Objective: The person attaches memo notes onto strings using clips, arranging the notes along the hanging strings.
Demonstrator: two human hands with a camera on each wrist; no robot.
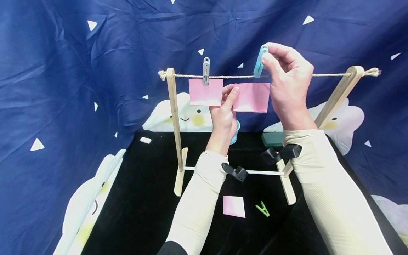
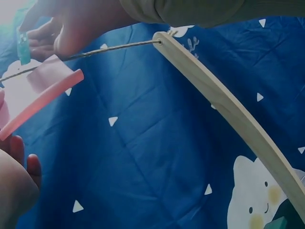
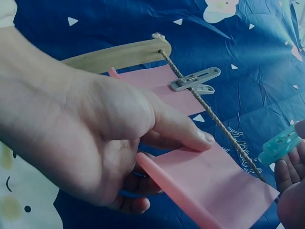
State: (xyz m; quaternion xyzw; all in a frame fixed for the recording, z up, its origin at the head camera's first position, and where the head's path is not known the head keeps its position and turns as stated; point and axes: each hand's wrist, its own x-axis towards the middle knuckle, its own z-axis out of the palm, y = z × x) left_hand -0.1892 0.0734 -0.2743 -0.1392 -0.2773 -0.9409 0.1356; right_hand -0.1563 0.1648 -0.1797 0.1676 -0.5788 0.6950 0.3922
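A wooden rack [image 1: 173,117] carries a string [image 1: 236,76]. On it a grey clothespin [image 1: 206,71] holds one pink paper [image 1: 205,92]. My left hand [image 1: 231,95] pinches the left edge of a second pink paper [image 1: 253,97] and keeps it up just under the string; something light blue [image 1: 236,134] sits in its palm. My right hand [image 1: 266,58] pinches a blue clothespin [image 1: 259,63], whose lower end meets the string above that paper. The right wrist view shows the left hand [image 3: 109,133], the paper [image 3: 209,183] and the blue clothespin [image 3: 281,145].
A loose pink paper [image 1: 234,206] and a green clothespin [image 1: 262,209] lie on the black table [image 1: 143,212] in front of the rack. A small white block [image 1: 145,140] lies at the back left, a dark green box [image 1: 272,139] behind the rack. Blue patterned cloth surrounds everything.
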